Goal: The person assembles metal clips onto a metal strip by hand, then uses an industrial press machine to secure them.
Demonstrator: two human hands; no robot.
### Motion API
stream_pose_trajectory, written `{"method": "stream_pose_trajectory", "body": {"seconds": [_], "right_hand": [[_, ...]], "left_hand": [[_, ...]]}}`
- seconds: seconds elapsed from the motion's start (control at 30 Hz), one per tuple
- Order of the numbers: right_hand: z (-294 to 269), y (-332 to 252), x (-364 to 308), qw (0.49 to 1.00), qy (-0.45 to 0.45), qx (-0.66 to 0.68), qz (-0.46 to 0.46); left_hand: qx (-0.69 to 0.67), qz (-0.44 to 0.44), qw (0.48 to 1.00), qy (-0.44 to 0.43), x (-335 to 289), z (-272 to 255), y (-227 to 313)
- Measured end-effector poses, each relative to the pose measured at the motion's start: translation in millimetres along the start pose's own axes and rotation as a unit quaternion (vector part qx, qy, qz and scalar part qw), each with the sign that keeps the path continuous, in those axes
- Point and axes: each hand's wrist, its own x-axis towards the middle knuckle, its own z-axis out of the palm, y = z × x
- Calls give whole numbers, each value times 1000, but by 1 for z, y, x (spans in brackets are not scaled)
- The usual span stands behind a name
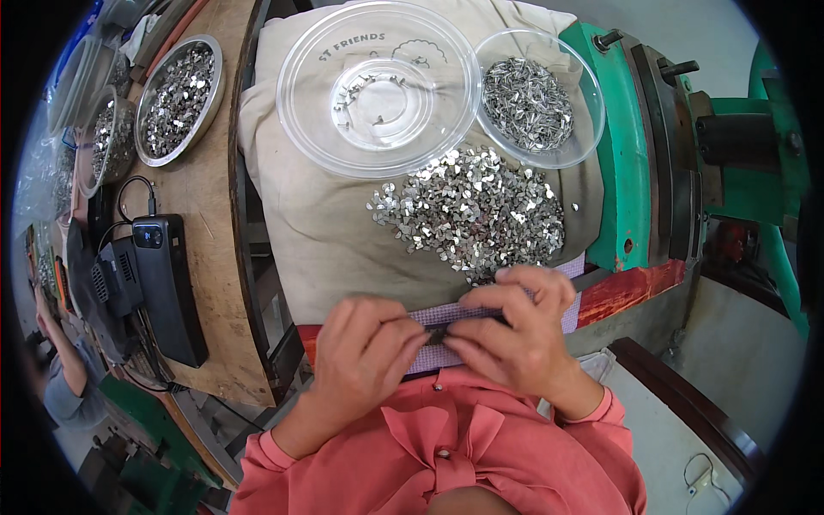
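Bent fingers are hiding the grip of the left hand point(360, 352) and the right hand point(519, 335) near the body, so I cannot tell if they are holding something. Just far of the right hand, small shiny silver metal pieces point(481, 215) are lying in a pile on a beige cloth point(313, 266). Farther off, a big round clear plastic tub point(296, 120) is sitting left of a smaller round clear plastic bowl point(590, 112).
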Motion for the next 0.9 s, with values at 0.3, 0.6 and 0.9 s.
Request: {"method": "stream_pose_trajectory", "body": {"seconds": [0.3,0.6,0.9], "right_hand": [[19,23,44,989,82,-114,-47],[22,18,46,987,82,-121,-65],[18,15,50,996,50,-69,-27]], "left_hand": [[43,39,998,-22,-9,15,1],[97,72,992,-42,-8,13,1],[107,23,994,-9,-2,-1,-12]]}}
